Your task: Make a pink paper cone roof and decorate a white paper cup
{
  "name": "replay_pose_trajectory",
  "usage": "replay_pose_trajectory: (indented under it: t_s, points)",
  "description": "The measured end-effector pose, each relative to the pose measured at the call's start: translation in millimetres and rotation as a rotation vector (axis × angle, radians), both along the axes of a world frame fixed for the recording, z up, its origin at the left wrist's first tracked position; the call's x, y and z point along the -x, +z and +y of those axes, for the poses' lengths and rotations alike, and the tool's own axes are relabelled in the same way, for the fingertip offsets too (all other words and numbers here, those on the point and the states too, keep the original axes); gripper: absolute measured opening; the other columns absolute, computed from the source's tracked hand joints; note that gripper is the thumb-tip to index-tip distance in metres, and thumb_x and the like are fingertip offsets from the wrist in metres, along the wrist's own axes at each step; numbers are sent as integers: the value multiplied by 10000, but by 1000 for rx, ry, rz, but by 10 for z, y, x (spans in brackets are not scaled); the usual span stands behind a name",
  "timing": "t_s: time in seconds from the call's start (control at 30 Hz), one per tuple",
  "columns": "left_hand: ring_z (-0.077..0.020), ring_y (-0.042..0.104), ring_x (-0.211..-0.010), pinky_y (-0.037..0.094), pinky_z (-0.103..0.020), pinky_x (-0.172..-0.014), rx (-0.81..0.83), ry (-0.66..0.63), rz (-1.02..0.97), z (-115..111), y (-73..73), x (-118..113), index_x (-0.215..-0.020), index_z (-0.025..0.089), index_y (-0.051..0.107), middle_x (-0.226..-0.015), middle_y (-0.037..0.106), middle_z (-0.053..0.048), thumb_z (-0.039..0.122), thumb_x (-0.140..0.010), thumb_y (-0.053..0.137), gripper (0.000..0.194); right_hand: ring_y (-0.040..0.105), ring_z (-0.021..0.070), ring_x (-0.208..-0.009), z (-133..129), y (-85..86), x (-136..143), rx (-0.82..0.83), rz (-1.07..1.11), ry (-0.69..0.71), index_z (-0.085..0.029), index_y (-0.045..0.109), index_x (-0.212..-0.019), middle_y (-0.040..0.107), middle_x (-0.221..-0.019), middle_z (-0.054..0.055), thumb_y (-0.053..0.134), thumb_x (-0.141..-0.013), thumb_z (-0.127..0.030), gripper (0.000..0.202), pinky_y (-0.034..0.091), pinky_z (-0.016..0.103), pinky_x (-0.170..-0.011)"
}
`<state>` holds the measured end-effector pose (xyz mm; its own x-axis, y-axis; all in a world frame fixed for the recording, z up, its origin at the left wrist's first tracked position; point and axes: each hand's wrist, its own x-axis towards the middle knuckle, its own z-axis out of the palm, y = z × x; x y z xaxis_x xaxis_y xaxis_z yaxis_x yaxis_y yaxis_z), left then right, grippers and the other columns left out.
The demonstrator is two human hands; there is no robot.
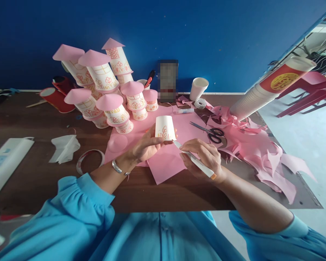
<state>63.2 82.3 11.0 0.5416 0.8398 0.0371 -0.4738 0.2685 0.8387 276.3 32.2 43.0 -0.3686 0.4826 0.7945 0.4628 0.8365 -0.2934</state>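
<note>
My left hand (pixel 145 145) is closed around a small white paper cup (pixel 164 125), held upside down, with orange flowers and grass drawn on its side. In my right hand (pixel 203 159) is a white marker (pixel 197 163) with an orange end; its tip is close to the cup's lower rim, and I cannot tell whether it touches. Beneath both hands lie pink paper sheets (pixel 163 168). Behind my left hand stand several cup towers (pixel 104 78) with pink cone roofs and orange drawings. Black-handled scissors (pixel 212 134) rest open just beyond my right hand.
Pink paper scraps (pixel 266 152) cover the right side, where a tall stack of cups (pixel 271 87) leans. A phone-like device (pixel 167 81) stands against the blue wall, near a white cup (pixel 199 88) and a glue stick (pixel 184 111). At left are a tape roll (pixel 90 162) and crumpled paper (pixel 64 148).
</note>
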Motion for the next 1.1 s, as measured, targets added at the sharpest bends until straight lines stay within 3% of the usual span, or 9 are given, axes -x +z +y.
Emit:
replay_pose_trajectory:
  t_s: [0.23, 0.4, 0.83, 1.1]
  points:
    - [-283, 734, -1097, 560, -416, -967, -25, -24, -35, 16, -59, 16, -1478, 266, 540, -1210, 755, -102, 383, -805, 831, 742, 719, 153, -681, 5, 5, -5, -1, 8, 13, -209, 629, -1085, 728, -825, 21, 638, -946, -112, 170, 571, 256, -595]
    - [-288, 724, -1112, 561, -448, -1001, -11, -22, 1, 18, -59, 0, -1495, 279, 510, -1170, 755, -87, 279, -788, 837, 779, 718, 152, -686, 2, -6, -10, 5, 3, 9, -215, 626, -1103, 726, -834, 15, 640, -931, -95, 209, 566, 255, -595]
    - [-277, 667, -1178, 549, -410, -970, -83, -77, 44, 30, -150, 48, -1373, 275, 629, -1160, 738, -83, 251, -864, 758, 526, 718, 156, -706, 0, -26, -3, 10, -2, 26, -207, 618, -1097, 728, -842, 30, 647, -939, -83, 203, 567, 262, -603]
    - [-272, 671, -1141, 521, -397, -963, -55, -89, 64, -11, -13, 23, -1254, 261, 645, -1181, 728, -67, 243, -798, 837, 495, 719, 168, -720, 10, -49, -7, 9, -17, 30, -202, 625, -1115, 725, -860, 41, 651, -926, -76, 228, 575, 270, -614]
